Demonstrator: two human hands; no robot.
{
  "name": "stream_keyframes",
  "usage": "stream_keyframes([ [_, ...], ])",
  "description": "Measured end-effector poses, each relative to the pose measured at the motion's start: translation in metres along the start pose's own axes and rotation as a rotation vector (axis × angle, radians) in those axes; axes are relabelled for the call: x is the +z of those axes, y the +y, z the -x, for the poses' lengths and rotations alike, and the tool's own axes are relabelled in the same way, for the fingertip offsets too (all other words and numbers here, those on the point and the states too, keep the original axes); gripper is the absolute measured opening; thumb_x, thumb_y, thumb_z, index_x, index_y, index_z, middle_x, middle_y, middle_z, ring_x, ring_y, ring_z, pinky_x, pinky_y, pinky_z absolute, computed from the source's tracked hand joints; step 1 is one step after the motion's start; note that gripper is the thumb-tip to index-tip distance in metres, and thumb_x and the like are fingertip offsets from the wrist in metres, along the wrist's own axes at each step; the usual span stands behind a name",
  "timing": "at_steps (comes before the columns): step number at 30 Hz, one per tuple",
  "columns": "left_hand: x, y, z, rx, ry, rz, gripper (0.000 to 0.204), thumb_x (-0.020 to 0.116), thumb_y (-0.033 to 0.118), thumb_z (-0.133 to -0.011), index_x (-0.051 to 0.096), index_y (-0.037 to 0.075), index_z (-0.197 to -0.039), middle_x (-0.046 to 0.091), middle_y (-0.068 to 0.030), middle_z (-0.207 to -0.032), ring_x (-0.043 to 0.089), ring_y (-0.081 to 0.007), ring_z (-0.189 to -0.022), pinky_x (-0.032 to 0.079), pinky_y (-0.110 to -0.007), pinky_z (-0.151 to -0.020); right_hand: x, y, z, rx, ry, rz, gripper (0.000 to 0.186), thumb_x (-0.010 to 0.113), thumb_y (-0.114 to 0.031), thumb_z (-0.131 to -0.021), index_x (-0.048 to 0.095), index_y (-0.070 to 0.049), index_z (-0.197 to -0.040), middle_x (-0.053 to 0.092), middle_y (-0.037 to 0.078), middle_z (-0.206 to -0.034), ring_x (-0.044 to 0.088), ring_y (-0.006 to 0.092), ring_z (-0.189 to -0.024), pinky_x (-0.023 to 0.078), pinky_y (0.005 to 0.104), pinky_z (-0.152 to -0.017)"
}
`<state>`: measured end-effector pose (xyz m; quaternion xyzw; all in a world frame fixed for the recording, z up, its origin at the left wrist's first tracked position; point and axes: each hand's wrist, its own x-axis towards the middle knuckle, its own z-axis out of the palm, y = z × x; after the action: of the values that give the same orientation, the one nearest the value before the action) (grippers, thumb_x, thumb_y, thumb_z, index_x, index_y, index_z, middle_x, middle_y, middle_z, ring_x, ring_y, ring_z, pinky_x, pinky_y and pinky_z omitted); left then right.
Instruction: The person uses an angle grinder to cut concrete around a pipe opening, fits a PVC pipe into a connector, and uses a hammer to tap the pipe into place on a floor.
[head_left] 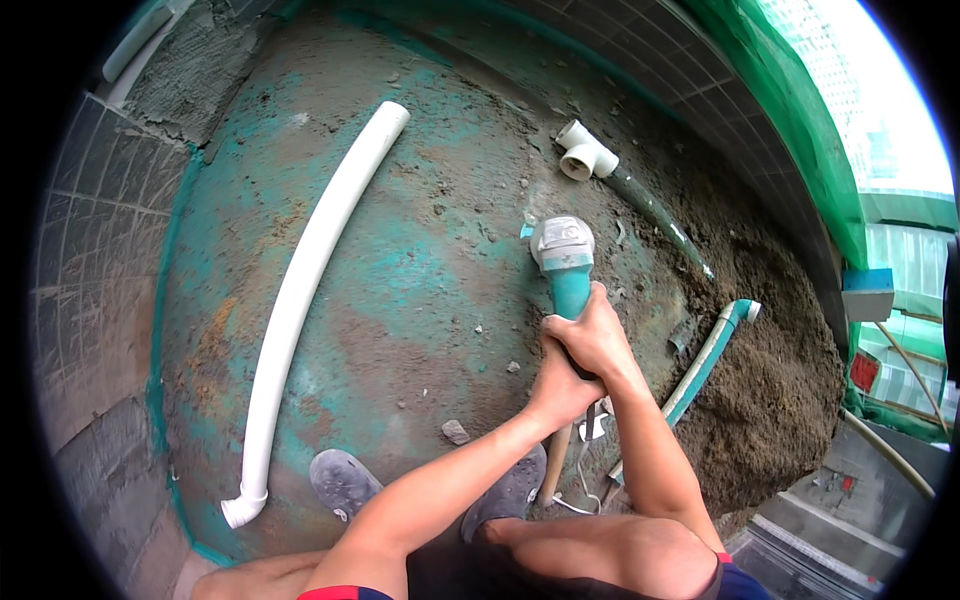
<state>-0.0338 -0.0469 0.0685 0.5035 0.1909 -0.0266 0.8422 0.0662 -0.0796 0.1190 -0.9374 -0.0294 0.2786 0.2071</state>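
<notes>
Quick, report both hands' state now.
Left hand: closed, holding the rear of the teal power tool.
Right hand: closed, holding the same tool farther forward.

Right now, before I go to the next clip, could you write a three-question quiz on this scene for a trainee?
1. Which hand grips the power tool closer to its head?
2. True or false: the tee lies to the right of the long white pipe.
3. What is on the long white pipe's end nearest the person? (a) a valve, (b) an elbow, (c) a flat cap.

Key:
1. The right hand; the left hand grips farther back.
2. True.
3. b.
</notes>
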Motion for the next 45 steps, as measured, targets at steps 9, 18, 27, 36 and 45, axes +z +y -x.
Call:
stream_keyframes([
  [9, -0.02, 0.011, -0.005, -0.066, 0.104, 0.026, 0.073, 0.075, 0.005, -0.066, 0.035, -0.004, -0.126, 0.055, -0.0133, -0.113, 0.061, -0.02, -0.099, 0.054, -0.034, -0.084, 0.003, 0.003, -0.007, -0.036, -0.196, -0.576, 0.074, 0.085, -0.029, -0.074, 0.05, 0.005, -0.129, 0.063, 0.012, -0.107, 0.062, 0.0194, -0.095, 0.052, 0.0353, -0.087],
  [18, -0.026, 0.013, 0.003, -0.127, 0.155, -0.024, 0.08, 0.077, 0.007, -0.064, 0.031, -0.007, -0.128, 0.056, -0.0158, -0.111, 0.063, -0.0209, -0.097, 0.055, -0.035, -0.082, 0.019, 0.002, -0.004, 0.009, -0.17, -0.546, 0.064, 0.083, -0.027, -0.076, 0.052, 0.003, -0.124, 0.062, 0.011, -0.102, 0.061, 0.0182, -0.09, 0.053, 0.0346, -0.081],
  [27, -0.027, 0.024, 0.009, -0.097, 0.119, -0.161, 0.084, 0.08, 0.018, -0.067, 0.033, -0.007, -0.131, 0.061, -0.0273, -0.114, 0.068, -0.0393, -0.102, 0.055, -0.044, -0.087, 0.014, 0.002, 0.005, -0.02, -0.122, -0.644, 0.054, 0.081, -0.022, -0.08, 0.053, 0.0, -0.121, 0.061, 0.006, -0.097, 0.06, 0.0154, -0.083, 0.052, 0.0321, -0.077],
  [36, -0.031, 0.032, 0.0, -0.198, 0.123, -0.202, 0.087, 0.082, 0.018, -0.064, 0.032, -0.009, -0.13, 0.062, -0.027, -0.112, 0.068, -0.0386, -0.104, 0.056, -0.044, -0.089, 0.018, 0.002, -0.006, 0.03, -0.172, -0.616, 0.049, 0.077, -0.017, -0.083, 0.053, -0.002, -0.124, 0.063, 0.005, -0.095, 0.064, 0.0137, -0.081, 0.054, 0.03, -0.076],
  [45, -0.037, 0.044, -0.005, -0.193, 0.144, -0.22, 0.084, 0.082, 0.02, -0.065, 0.035, -0.009, -0.128, 0.065, -0.0289, -0.106, 0.069, -0.0422, -0.099, 0.057, -0.047, -0.085, 0.016, -0.006, -0.006, 0.029, -0.159, -0.672, 0.047, 0.078, -0.02, -0.082, 0.053, -0.001, -0.117, 0.064, 0.006, -0.095, 0.063, 0.0139, -0.083, 0.053, 0.0308, -0.076],
])
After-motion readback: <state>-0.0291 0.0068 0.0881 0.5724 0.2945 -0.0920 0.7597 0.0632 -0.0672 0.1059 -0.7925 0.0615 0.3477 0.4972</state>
